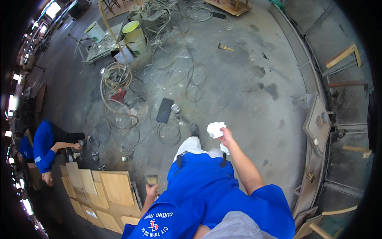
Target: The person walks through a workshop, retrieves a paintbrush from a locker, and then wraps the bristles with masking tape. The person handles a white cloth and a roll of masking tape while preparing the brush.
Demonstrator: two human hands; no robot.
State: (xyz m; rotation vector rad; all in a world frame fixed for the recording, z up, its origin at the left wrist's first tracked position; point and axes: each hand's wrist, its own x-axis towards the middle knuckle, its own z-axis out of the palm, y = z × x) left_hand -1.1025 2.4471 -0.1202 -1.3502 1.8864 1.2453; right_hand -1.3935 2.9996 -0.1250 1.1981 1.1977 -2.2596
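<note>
My left hand point(151, 190) is low beside the wooden panels, its fingers closed round a wide flat paintbrush point(152, 180) with the bristles pointing away from me. Out in front of my legs, my right hand point(227, 136) grips a crumpled white cloth point(215, 129). A pale flat-edged thing point(224, 148) shows just below that hand; I cannot make out what it is or whether I hold it. Several light wooden panels point(115, 186) lie side by side to the left of my left hand.
A person in blue point(44, 141) bends over at the left. Ahead lie coiled hoses point(119, 75), a dark flat slab point(164, 110), a metal can point(175, 108) and another brush point(225, 47). Buckets point(135, 40) stand far left. Metal framing with a leaning board point(317, 123) lines the right.
</note>
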